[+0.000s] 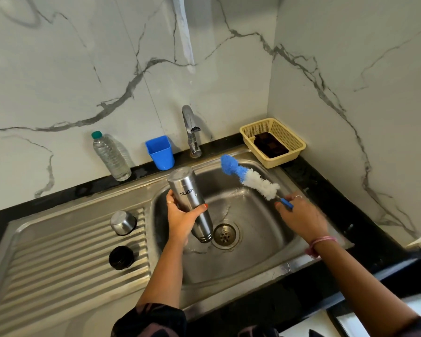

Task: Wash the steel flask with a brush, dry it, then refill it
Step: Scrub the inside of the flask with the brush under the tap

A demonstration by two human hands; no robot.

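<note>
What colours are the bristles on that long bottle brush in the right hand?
Blue at the tip, white nearer the handle, on the long bottle brush; seen in the head view.

Steel flask (189,198) upended over the sink — blue-white brush (249,177) held beside it.

We are holding the steel flask (189,199) upside down over the sink basin (253,239), the bottle brush (249,177) to its right. 2 caps (123,222) are sitting on the draining board (58,263) at left. Behind, a plastic water bottle (111,156), square cup (160,152), tap (191,130) and mesh basket (272,142) are lining the wall.
</note>
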